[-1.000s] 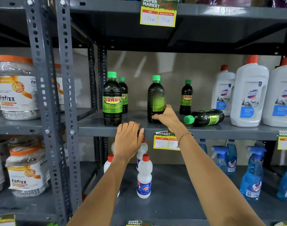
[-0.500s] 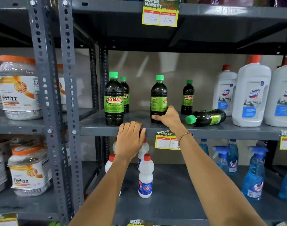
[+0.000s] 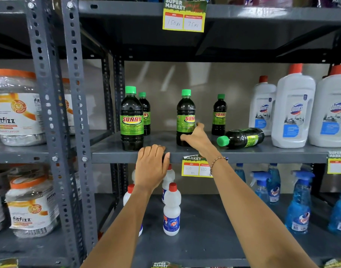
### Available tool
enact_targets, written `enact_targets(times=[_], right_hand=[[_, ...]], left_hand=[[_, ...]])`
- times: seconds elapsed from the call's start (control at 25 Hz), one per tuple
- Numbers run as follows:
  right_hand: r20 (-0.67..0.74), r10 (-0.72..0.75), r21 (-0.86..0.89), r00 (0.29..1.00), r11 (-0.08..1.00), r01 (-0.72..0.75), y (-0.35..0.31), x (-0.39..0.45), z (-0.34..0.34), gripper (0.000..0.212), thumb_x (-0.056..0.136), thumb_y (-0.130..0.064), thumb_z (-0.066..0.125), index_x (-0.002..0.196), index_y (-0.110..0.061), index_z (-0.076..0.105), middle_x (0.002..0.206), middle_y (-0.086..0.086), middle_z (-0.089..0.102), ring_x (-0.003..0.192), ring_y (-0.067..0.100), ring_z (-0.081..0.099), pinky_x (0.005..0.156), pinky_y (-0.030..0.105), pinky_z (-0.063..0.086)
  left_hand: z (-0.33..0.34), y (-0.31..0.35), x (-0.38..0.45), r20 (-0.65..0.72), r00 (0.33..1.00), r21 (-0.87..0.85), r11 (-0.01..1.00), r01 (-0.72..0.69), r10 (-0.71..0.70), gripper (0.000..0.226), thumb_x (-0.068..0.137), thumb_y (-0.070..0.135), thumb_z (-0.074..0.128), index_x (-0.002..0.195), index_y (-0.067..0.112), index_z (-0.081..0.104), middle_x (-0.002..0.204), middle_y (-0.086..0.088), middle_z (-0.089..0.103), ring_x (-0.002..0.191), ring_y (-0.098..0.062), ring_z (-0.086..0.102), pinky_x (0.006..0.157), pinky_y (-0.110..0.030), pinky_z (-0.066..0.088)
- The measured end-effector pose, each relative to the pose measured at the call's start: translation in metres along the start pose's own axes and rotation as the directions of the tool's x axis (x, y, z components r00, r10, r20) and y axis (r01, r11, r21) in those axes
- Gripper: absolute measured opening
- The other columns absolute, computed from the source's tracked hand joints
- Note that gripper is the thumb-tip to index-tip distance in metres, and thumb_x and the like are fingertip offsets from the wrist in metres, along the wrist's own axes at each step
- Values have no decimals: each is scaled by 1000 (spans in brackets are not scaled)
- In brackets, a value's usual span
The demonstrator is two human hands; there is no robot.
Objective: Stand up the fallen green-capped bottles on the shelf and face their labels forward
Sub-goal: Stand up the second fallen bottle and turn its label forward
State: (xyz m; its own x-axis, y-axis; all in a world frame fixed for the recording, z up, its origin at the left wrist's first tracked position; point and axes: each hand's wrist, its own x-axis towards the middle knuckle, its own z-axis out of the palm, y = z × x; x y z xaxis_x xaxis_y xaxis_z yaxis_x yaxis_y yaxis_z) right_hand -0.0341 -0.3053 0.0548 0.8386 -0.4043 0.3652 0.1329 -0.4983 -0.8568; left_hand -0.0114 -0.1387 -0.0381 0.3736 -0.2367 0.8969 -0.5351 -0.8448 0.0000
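Green-capped bottles are seen on the middle shelf [image 3: 243,154], five in all. Four stand upright: a large one at near left [image 3: 131,120] with its SUNNY label squarely forward, a smaller one just behind it [image 3: 145,115] and partly hidden, a middle bottle [image 3: 185,113] near the front edge, and a small one further back to the right [image 3: 219,116] with its label readable. The fifth bottle [image 3: 242,137] is lying on its side right of the middle bottle, cap pointed left and toward the viewer, its base close to the white Domex jugs [image 3: 293,111]; whether they touch cannot be told. The middle bottle's label is turned partly to the right, only "SUN" being shown. The right hand [image 3: 196,139] is wrapped around the lower body of the middle bottle, thumb on the left side, fingers round the right, closed on it; a beaded bracelet [image 3: 217,161] is worn on that wrist. The left hand [image 3: 152,167] is laid flat over the front lip of the shelf, fingers curled onto the top surface, nothing held in it, well apart from the near left bottle. A yellow price tag [image 3: 194,167] is hung on the shelf edge between the two wrists. White red-capped bottles [image 3: 172,209] are noted on the shelf below, blue spray bottles [image 3: 299,202] at lower right, orange-lidded jars [image 3: 14,107] on the left rack.
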Motion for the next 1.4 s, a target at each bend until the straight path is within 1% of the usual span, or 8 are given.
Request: enact_targets(times=[0.08,0.24,0.44,0.64,0.92,1.12,1.24,1.4], right_hand=[[-3,-3,6,1000,1000,3,0,-2,-1,73,75,-10,74,131,-5,26,119,10,53,103,20,51,82,28,43],[-111,-53,-55,992,997,47,0,-2,0,86,68,-14,82,133,-4,27,135,15,40,125,28,43,102,35,38],[58,0,15,998,1000,-1,-2,-5,-4,72,78,-3,69,132,-5,23,124,14,53,99,19,50,78,27,41],[-104,-34,15,994,999,36,2,-6,-3,76,61,-13,86,117,-9,35,123,12,56,114,28,56,98,39,46],[-25,-24,58,999,998,25,0,-10,-8,70,69,-8,81,121,-8,34,124,13,57,117,28,55,95,34,43],[27,9,103,1000,995,-12,5,-12,-20,59,86,-9,65,133,-5,29,132,15,52,123,28,51,91,30,40],[-4,36,81,999,996,-35,8,-10,-22,45,93,-20,56,130,-4,37,133,15,53,121,29,52,92,34,42],[-10,76,90,997,993,-75,12,4,-15,34,92,-22,56,119,-2,51,118,11,59,111,27,55,85,34,42]], left_hand=[[1,1,0,-1,1000,7,1000,2,-2,39,98,39,30,104,14,60,97,-2,64,86,-23,56,86,-34,39],[-1,2,0,0,1000,19,1000,3,-3,41,98,39,30,103,13,61,96,-3,64,86,-23,57,85,-36,42],[-3,5,1,13,1000,40,999,6,-7,41,98,39,29,101,12,60,94,-4,63,83,-24,56,83,-38,43],[-5,6,1,43,999,48,999,5,-7,41,99,38,27,102,13,59,94,-4,60,83,-24,52,83,-36,38],[-5,8,1,46,999,30,999,25,-27,39,99,38,27,100,13,57,92,-4,58,83,-24,52,84,-38,39],[-20,31,18,67,978,11,980,198,-199,37,97,34,35,81,9,57,77,-8,61,76,-28,59,74,-39,43],[-24,32,48,226,929,-157,930,332,-293,29,94,33,52,103,8,63,95,-12,69,92,-32,64,74,-36,45],[-11,27,93,625,721,-328,737,591,-300,67,91,34,61,144,3,34,145,-16,44,132,-30,43,101,-36,37]])
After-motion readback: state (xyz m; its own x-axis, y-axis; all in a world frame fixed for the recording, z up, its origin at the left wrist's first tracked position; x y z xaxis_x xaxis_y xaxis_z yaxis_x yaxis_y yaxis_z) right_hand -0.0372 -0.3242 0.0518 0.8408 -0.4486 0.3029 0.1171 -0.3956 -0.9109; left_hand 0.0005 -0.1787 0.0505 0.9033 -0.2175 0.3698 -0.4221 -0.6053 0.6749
